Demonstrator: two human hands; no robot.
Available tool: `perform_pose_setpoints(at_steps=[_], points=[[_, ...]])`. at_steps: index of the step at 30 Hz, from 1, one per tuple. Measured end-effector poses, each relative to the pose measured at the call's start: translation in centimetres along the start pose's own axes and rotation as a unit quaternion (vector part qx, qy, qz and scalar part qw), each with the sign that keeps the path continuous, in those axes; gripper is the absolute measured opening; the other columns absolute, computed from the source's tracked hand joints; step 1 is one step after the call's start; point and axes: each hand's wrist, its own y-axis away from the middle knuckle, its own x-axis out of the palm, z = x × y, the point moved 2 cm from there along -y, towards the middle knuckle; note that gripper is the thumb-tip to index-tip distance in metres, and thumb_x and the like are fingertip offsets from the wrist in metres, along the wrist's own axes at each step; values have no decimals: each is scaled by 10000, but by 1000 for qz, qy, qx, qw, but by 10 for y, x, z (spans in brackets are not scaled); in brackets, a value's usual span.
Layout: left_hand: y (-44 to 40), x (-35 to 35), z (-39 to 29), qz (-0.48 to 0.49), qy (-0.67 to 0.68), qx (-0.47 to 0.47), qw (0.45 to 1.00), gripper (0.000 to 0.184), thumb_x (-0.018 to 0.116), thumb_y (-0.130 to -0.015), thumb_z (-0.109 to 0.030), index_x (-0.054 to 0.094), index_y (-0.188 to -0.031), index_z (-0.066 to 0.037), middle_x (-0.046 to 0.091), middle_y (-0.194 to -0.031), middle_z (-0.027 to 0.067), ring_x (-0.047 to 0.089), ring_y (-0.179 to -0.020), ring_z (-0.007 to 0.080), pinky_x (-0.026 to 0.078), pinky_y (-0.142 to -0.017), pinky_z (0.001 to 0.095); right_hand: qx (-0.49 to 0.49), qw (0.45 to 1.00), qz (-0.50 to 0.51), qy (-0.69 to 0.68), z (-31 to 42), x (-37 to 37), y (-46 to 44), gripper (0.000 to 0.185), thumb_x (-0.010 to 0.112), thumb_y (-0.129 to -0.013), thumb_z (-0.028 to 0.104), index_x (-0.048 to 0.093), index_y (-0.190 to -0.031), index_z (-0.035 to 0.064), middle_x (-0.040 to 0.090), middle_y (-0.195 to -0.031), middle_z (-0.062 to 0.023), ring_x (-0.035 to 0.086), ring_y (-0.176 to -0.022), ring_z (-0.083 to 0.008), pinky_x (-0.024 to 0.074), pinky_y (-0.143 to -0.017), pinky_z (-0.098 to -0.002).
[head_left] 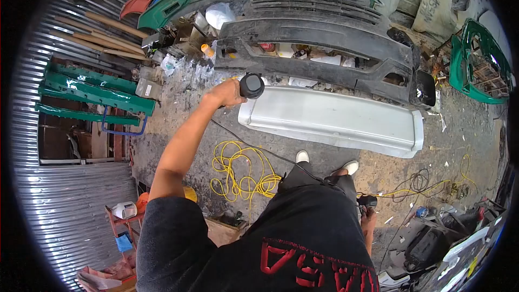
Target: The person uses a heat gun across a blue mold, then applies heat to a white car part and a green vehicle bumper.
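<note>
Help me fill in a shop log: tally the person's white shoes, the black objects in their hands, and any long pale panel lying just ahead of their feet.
White shoes: 2
Black held objects: 2
Long pale panel: 1
Total: 5

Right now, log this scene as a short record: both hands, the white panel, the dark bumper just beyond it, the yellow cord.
Left hand: gripping a black tool near the panel's left end
Right hand: low, at a dark object; grip unclear
White panel: lengthwise beyond the shoes
Dark bumper: just beyond the panel
Yellow cord: loose tangle left of the shoes
</note>
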Motion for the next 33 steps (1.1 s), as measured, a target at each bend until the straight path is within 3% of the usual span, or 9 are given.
perform_pose_setpoints(at_steps=[5, 8, 13, 15, 18, 25, 26, 30, 33], points=[[32, 23, 3, 138, 133, -90, 977, 349, 700, -720, -310, 613, -706, 27, 611, -552, 147, 610, -466, 261, 518, -576, 386, -11, 1000, -10, 12, -25, 2, -9, 201, 623, -870, 123, 583, -887, -73, 644, -779, -170, 587, -697, -175, 463, -653, -314], [48, 60, 28, -98, 44, 27, 994, 363, 721, -685, -295, 605, -735, 46, 621, -649, 230, 640, -614, 358, 518, -581, 422, -45, 997, -40, -46, -20, 2, -3, 209, 648, -843, 131, 594, -873, -68, 652, -781, -182, 625, -712, -213, 477, -656, -326], [107, 134, 21, -152, 19, -163, 975, 367, 722, -671, -245, 618, -916, 9, 644, -916, 225, 625, -864, 370, 509, -746, 431, -51, 997, -56, 31, -21, -4, -1, 209, 662, -811, 128, 594, -883, -57, 647, -756, -173, 624, -694, -238, 466, -623, -348], [133, 182, 15, -234, 87, -96, 964, 396, 716, -652, -174, 605, -987, 6, 633, -984, 195, 608, -922, 354, 497, -799, 414, -60, 996, -58, 30, -34, -5, -3, 210, 660, -800, 128, 596, -903, -44, 636, -731, -166, 607, -656, -251, 448, -587, -368], [141, 203, -24, -312, 410, -71, 854, 387, 697, -617, -108, 613, -980, -3, 638, -943, 189, 617, -884, 344, 497, -791, 412, -37, 995, -48, 81, -43, -12, -4, 209, 638, -819, 163, 609, -884, -34, 628, -690, -174, 624, -662, -268, 446, -584, -381], [138, 221, -74, -345, 289, -67, 890, 294, 657, -647, -129, 615, -910, -6, 645, -896, 180, 620, -835, 324, 486, -778, 415, -6, 991, -34, 126, -53, -35, -13, 342, 499, -900, 257, 635, -823, -47, 623, -667, -165, 580, -610, -254, 435, -587, -352], [118, 257, -65, -428, 394, -122, 804, 228, 655, -627, -104, 620, -831, -7, 651, -791, 152, 641, -753, 284, 499, -705, 396, -8, 993, -33, 113, -54, -38, -11, 329, 502, -899, 246, 639, -826, -44, 627, -673, -164, 582, -610, -252, 437, -588, -352], [95, 259, -102, -320, 461, -125, 818, 162, 668, -618, -84, 615, -746, 0, 642, -657, 107, 637, -599, 200, 485, -550, 327, 16, 996, -37, 85, -67, -40, -12, 293, 497, -899, 206, 651, -837, -37, 633, -681, -164, 594, -614, -245, 447, -590, -359], [84, 239, -150, -258, 514, -49, 817, 297, 728, -626, -156, 607, -833, 20, 653, -756, 153, 659, -720, 241, 511, -644, 356, 14, 994, -40, 98, -69, -39, -10, 281, 493, -904, 189, 656, -834, -30, 625, -665, -152, 603, -616, -230, 451, -584, -358]])
